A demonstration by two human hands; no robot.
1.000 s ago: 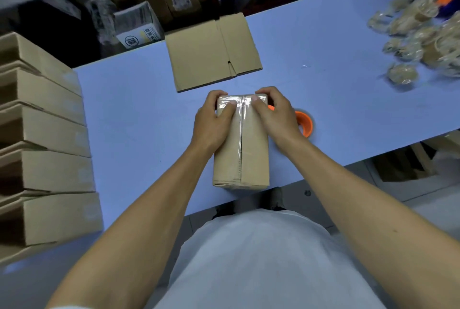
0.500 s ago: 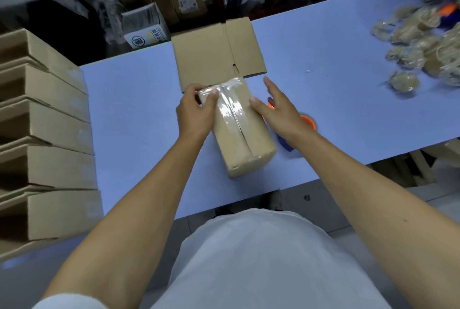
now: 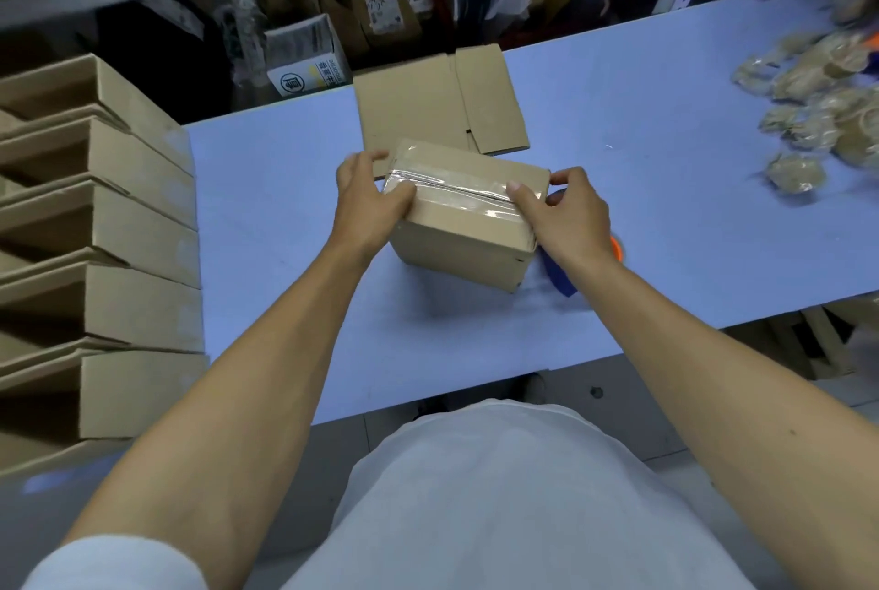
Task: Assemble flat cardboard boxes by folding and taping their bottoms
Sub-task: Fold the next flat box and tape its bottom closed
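A small cardboard box (image 3: 463, 228) lies crosswise over the blue table (image 3: 666, 218), a strip of clear tape running along its top seam. My left hand (image 3: 366, 204) grips the box's left end, thumb on top. My right hand (image 3: 563, 213) holds the right end, thumb pressing the tape and fingers curled round the edge. A flat unfolded box (image 3: 437, 102) lies just behind. An orange and blue tape dispenser (image 3: 561, 275) sits mostly hidden under my right wrist.
A stack of assembled open boxes (image 3: 95, 256) fills the left side of the table. Several plastic-wrapped bundles (image 3: 818, 114) lie at the far right. Shelves with bags and cartons stand behind the table's far edge.
The box has turned from lengthwise to crosswise on the table. My right hand went from open beside the box to gripping its right end; my left hand kept its hold.
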